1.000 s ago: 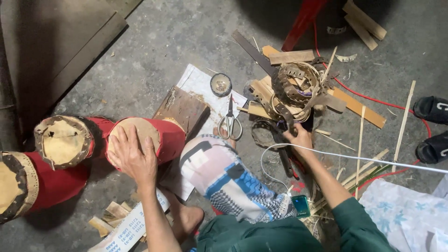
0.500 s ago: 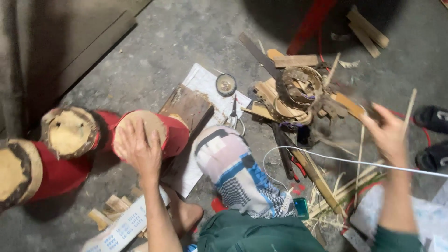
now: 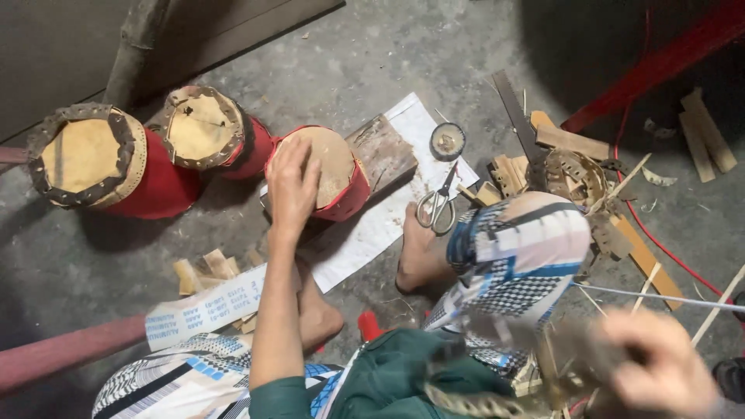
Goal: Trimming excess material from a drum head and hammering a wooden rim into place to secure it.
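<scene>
My left hand (image 3: 291,190) lies flat, fingers apart, on the pale hide head of a small red drum (image 3: 341,186) that stands on the concrete floor in front of me. My right hand (image 3: 660,371) is blurred at the lower right, close to my body, closed around a dark studded strip (image 3: 570,349) that trails towards my lap. My knee in patterned trousers (image 3: 520,248) and my bare foot (image 3: 419,256) are between the two hands.
Two more red drums (image 3: 85,155) (image 3: 206,128) stand to the left. Scissors (image 3: 438,206), a round tin (image 3: 448,141) and a wooden block (image 3: 380,151) rest on white paper (image 3: 372,233). Wood strips and a studded ring (image 3: 574,174) are piled at right, near a red cable (image 3: 660,248).
My right hand left the pile of strips, lifted, and came back near my lap with a strip in it. The view shifted right. My left hand stayed on the drum.
</scene>
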